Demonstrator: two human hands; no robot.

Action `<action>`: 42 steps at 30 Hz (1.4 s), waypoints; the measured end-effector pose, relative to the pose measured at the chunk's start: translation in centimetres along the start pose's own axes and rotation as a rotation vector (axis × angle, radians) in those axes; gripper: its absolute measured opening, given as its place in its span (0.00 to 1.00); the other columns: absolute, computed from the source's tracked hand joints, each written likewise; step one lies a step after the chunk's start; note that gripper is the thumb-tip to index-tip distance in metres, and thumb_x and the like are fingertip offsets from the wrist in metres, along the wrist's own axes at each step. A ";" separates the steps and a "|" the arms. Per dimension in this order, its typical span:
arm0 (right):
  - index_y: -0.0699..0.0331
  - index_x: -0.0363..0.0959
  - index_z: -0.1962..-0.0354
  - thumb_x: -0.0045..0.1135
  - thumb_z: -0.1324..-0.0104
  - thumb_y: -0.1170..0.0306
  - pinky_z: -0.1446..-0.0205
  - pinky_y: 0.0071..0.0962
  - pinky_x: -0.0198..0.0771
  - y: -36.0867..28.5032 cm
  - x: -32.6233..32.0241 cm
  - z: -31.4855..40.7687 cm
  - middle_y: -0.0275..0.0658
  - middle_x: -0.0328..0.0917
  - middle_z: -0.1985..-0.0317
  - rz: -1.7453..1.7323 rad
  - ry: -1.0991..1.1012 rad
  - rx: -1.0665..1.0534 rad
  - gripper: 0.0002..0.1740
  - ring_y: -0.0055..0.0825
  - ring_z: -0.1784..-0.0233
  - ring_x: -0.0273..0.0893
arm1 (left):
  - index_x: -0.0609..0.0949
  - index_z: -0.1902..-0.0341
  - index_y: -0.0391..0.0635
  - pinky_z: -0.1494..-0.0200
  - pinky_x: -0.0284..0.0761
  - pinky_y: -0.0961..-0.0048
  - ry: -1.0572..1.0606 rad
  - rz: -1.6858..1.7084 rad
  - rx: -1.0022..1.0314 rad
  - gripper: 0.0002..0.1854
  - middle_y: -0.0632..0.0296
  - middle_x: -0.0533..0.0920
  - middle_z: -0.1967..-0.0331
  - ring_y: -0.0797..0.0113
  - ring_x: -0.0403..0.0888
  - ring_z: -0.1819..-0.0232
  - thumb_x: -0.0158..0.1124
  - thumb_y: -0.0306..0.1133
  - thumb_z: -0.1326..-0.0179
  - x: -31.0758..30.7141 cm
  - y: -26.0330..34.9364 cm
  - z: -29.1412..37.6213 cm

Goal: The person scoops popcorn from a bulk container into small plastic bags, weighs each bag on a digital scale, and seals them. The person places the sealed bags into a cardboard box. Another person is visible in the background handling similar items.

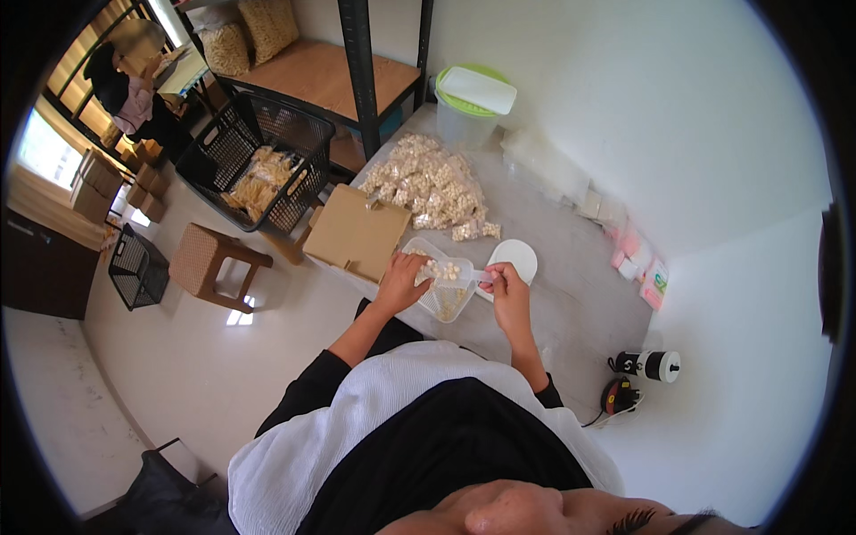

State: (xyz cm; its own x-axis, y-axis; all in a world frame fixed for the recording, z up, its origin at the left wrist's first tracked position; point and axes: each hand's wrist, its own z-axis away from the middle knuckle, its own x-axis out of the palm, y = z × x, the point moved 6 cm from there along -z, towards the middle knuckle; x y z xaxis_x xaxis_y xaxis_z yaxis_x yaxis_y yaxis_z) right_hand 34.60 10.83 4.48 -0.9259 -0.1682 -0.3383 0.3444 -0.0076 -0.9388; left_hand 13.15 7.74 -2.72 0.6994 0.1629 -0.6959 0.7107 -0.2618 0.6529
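My right hand (506,292) grips the handle of a clear plastic scoop (466,269) that holds several small pale pieces, likely snacks. Below the scoop is a white translucent perforated plastic basket (448,306) with more of these pieces inside. My left hand (403,284) is at the basket's left side, its fingertips by the scoop's mouth; whether they pinch a piece is hidden. Partly behind my right hand lies a white kitchen scale (513,257) with a round top. Beyond the basket, a big heap of small filled clear bags (428,180) rests on the grey table (555,267).
A cardboard box (358,231) stands left of the basket. Behind it is a black crate (257,167) of packets. A lidded tub (468,107), plastic bags (545,160) and pink packs (638,257) line the wall. A stool (214,264) stands left; another person (134,93) is far left.
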 end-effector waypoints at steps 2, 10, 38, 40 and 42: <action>0.68 0.72 0.59 0.43 0.28 0.75 0.64 0.24 0.75 -0.4 0.1 0.2 0.41 0.79 0.67 0.027 0.001 -0.023 0.08 0.24 0.69 0.81 | 0.76 0.49 0.47 0.34 0.57 0.51 -0.041 0.008 -0.035 0.21 0.59 0.78 0.55 0.55 0.73 0.46 0.68 0.33 0.48 0.3 -0.2 0.1; 0.69 0.71 0.59 0.43 0.31 0.80 0.64 0.26 0.75 -2.1 0.4 0.3 0.47 0.79 0.65 0.090 0.002 -0.111 0.08 0.30 0.68 0.83 | 0.76 0.46 0.50 0.33 0.56 0.50 -0.038 0.025 -0.017 0.23 0.59 0.78 0.56 0.56 0.74 0.46 0.68 0.34 0.47 0.6 0.1 0.1; 0.69 0.70 0.60 0.42 0.34 0.80 0.63 0.33 0.76 10.7 7.6 -2.3 0.50 0.80 0.67 0.136 -0.117 0.036 0.08 0.37 0.65 0.84 | 0.66 0.33 0.42 0.46 0.68 0.75 0.252 0.947 -0.525 0.24 0.62 0.77 0.52 0.73 0.75 0.50 0.56 0.30 0.31 -4.0 -5.6 3.3; 0.69 0.70 0.59 0.41 0.32 0.80 0.63 0.30 0.77 11.3 9.0 -2.6 0.48 0.80 0.65 0.075 -0.159 0.052 0.09 0.33 0.65 0.84 | 0.65 0.32 0.42 0.46 0.68 0.75 0.250 1.049 -0.576 0.24 0.62 0.77 0.53 0.73 0.75 0.51 0.55 0.32 0.30 -3.5 -5.7 3.8; 0.69 0.70 0.57 0.41 0.31 0.79 0.62 0.28 0.78 11.9 10.3 -2.8 0.47 0.80 0.63 -0.016 -0.211 0.098 0.09 0.31 0.64 0.84 | 0.65 0.32 0.42 0.45 0.69 0.75 0.270 1.205 -0.635 0.24 0.62 0.78 0.53 0.73 0.74 0.52 0.53 0.33 0.30 -3.0 -5.6 4.3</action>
State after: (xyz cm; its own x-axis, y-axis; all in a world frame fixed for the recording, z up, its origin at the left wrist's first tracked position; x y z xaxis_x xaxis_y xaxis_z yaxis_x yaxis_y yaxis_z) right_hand 28.68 11.77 -10.37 -0.8820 -0.3695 -0.2925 0.3528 -0.1062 -0.9297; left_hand 6.76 4.64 -5.56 0.8404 0.3443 0.4185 -0.4732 0.0897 0.8764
